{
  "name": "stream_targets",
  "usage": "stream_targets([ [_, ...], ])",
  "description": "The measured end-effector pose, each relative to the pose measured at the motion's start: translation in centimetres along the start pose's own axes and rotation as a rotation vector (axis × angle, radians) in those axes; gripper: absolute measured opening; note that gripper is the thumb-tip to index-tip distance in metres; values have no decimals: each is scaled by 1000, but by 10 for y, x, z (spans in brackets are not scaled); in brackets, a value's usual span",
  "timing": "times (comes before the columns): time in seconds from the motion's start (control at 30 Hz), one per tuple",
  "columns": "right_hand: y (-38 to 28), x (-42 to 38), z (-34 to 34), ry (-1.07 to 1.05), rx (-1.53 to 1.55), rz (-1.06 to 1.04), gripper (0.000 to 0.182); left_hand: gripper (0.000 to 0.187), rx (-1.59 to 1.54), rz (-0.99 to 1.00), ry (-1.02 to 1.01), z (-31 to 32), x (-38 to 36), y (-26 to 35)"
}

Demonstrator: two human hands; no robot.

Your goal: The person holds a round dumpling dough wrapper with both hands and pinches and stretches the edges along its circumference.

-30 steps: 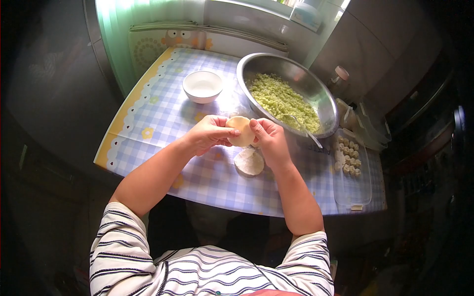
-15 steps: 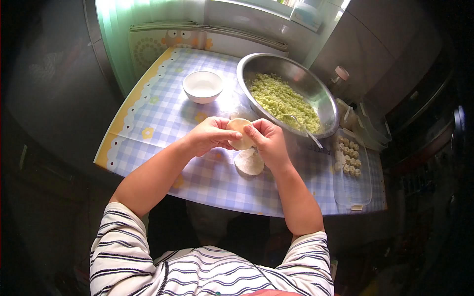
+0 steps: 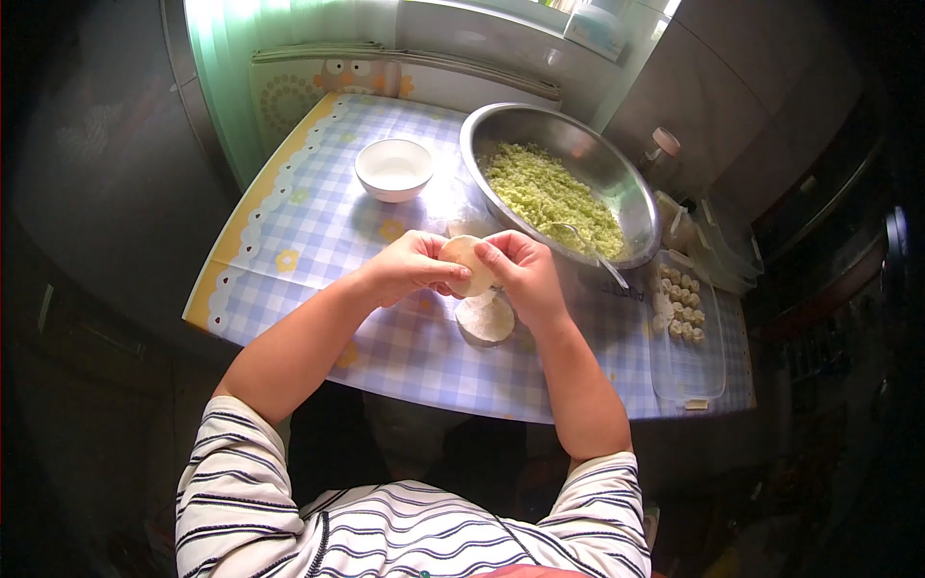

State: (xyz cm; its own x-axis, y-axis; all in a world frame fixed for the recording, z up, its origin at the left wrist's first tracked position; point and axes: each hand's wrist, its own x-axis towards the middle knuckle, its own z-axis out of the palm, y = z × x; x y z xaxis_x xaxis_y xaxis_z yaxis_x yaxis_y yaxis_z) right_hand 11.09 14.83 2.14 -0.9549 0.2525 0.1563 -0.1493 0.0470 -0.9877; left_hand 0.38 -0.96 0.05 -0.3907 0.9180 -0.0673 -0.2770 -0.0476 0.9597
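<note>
A round, flat dough wrapper [image 3: 466, 258] is pinched between both hands above the table. My left hand [image 3: 409, 267] grips its left edge, thumb on top. On the opposite edge, my right hand [image 3: 521, 270] has its thumb and fingers closed on the same wrapper. Just below the hands, floury dough wrappers [image 3: 485, 319] lie on the checked cloth. Behind and to the right stands a large metal bowl [image 3: 477, 130] of chopped green filling [image 3: 549, 193], with a spoon [image 3: 605, 260] resting in it.
A white bowl [image 3: 394, 170] stands at the back left of the checked table [image 3: 279, 279]. At the right, a clear plastic tray [image 3: 689, 371] holds several small dough pieces [image 3: 682, 306]. A jar [image 3: 662, 147] and clear containers [image 3: 727, 241] stand behind it.
The held wrapper has shifted slightly left and tilted a little between my fingers. Both hands keep their grip in nearly the same place.
</note>
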Motion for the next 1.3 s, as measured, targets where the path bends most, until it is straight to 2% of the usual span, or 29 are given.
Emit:
stream_targets([
  [0.23, -1, -2, 1, 27, -121, -21, 18, 27, -1, 1, -13, 0, 0, 0],
  [0.33, 3, 0, -1, 25, -107, -23, 19, 27, 15, -2, -1, -1, 0, -1],
  [0.43, -1, -1, 1, 25, 73, 29, 21, 27, 9, 18, -4, 0, 0, 0],
  [0.63, -4, 0, 0, 8, 48, 31, 21, 26, 58, 17, -2, 1, -2, 3],
  [0.73, 1, 0, 0, -6, -104, -12, 19, 26, 57, 34, -29, 2, -1, 2],
  [0.93, 0, -1, 2, 30, -205, -46, 18, 25, 16, 50, -34, 2, 1, -2],
  [1.03, 4, 0, 0, 45, -158, -64, 19, 23, 28, 33, 7, 6, -1, 1],
  [1.23, -1, 1, -1, 31, -1, -25, 21, 25, 44, 30, -34, 2, -1, -1],
  [1.3, -1, 0, 1, 22, -49, -37, 20, 25, 50, 25, -43, 2, -1, 0],
])
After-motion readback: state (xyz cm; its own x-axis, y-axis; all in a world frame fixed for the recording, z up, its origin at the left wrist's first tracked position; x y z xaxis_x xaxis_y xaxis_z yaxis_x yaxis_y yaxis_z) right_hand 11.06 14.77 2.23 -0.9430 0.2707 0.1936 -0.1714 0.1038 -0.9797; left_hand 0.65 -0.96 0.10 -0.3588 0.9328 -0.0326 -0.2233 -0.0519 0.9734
